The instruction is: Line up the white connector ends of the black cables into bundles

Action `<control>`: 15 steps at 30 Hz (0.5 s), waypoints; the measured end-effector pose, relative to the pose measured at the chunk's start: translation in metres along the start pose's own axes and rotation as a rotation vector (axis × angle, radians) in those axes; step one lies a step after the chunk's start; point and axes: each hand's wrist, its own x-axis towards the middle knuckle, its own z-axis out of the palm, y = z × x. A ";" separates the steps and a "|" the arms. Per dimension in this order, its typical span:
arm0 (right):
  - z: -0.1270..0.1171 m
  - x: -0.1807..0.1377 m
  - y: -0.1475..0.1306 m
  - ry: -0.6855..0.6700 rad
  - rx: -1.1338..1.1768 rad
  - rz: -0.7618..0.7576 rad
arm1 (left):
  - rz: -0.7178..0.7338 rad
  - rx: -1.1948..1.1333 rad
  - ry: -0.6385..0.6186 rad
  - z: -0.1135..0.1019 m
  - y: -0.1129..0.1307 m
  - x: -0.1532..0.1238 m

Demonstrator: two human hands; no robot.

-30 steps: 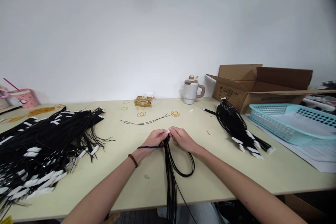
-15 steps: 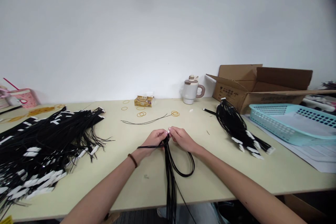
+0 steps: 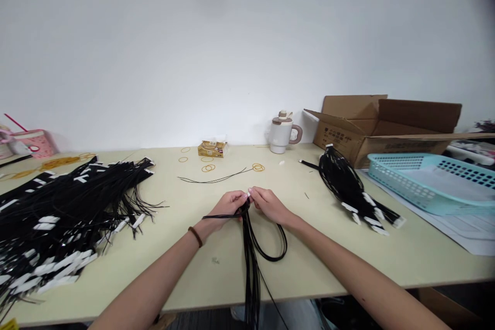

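Black cables hang in a bundle from between my hands and drop past the table's front edge. One part loops out to the right, and a few ends stick out to the left over my wrist. My left hand is closed on the top of this bundle. Fingertips of my right hand pinch a small white connector at the bundle's top, touching the left fingertips. A large heap of black cables with white connectors lies to the left. Another tied cable bundle rests at the right.
Yellow rubber bands, a thin loose wire and a small gold box lie beyond my hands. A lidded mug stands by the wall. An open cardboard box and a turquoise basket occupy the right.
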 end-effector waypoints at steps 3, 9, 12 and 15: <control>0.000 0.000 0.001 -0.002 -0.003 0.004 | -0.005 0.007 0.002 0.000 -0.001 0.001; -0.001 -0.001 0.000 -0.010 -0.009 0.013 | -0.007 0.033 0.005 0.000 -0.002 0.002; -0.001 -0.001 -0.001 -0.012 -0.014 0.016 | -0.008 0.036 0.007 0.000 -0.002 0.001; -0.001 -0.001 0.000 -0.014 -0.018 0.017 | -0.006 0.038 0.005 0.001 -0.003 0.001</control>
